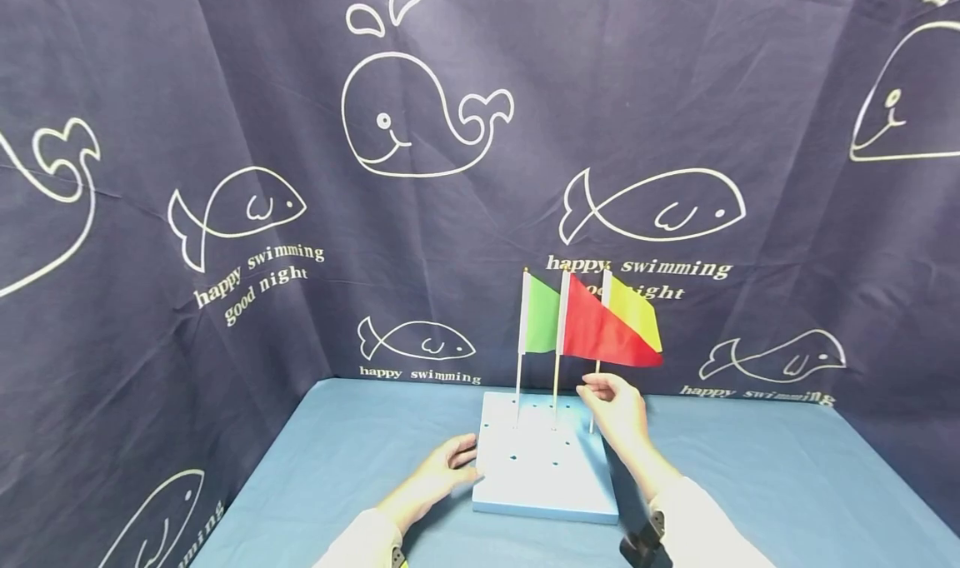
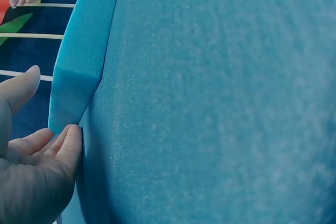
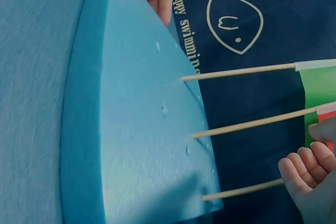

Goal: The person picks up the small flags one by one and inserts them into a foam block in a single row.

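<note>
A light blue foam block (image 1: 543,486) with small holes lies on the table, holding three small flags upright on thin sticks. The green flag (image 1: 540,318) stands at the left, the red flag (image 1: 600,326) in the middle and the yellow flag (image 1: 636,311) at the right, partly behind the red one. My right hand (image 1: 618,410) pinches the yellow flag's stick below its cloth; the stick's lower end meets the block. Against the block's left side, my left hand (image 1: 438,472) rests its fingertips, with the thumb apart from them in the left wrist view.
Blue cloth covers the table (image 1: 315,460). Behind it hangs a dark curtain (image 1: 465,243) printed with white fish, whales and lettering. A dark band (image 1: 647,543) sits at the right wrist.
</note>
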`<state>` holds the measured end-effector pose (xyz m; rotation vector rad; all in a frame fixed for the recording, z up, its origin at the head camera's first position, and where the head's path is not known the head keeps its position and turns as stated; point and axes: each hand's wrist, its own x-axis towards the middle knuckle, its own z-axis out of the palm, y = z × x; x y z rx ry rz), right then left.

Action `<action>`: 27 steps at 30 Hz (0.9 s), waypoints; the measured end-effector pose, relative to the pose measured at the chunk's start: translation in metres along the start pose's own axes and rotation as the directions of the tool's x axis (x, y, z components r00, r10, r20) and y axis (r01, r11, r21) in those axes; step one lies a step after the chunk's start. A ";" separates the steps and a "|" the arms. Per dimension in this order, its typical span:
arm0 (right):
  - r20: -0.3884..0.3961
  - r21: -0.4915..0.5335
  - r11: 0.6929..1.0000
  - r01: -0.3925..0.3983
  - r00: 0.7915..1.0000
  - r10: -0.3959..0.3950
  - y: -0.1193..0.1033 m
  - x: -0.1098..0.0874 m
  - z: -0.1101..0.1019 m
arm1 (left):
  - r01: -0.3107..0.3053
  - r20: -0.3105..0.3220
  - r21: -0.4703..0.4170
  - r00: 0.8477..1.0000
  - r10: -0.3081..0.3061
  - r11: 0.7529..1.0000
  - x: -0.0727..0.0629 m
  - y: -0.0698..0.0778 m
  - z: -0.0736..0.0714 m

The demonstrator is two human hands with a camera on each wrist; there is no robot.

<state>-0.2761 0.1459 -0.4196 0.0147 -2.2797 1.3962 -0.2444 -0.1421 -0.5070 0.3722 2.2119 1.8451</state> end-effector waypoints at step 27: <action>0.113 -0.102 0.987 0.123 0.987 -0.112 0.027 -0.004 -0.058 | -0.071 0.003 0.054 0.998 0.070 0.996 0.000 0.002 -0.013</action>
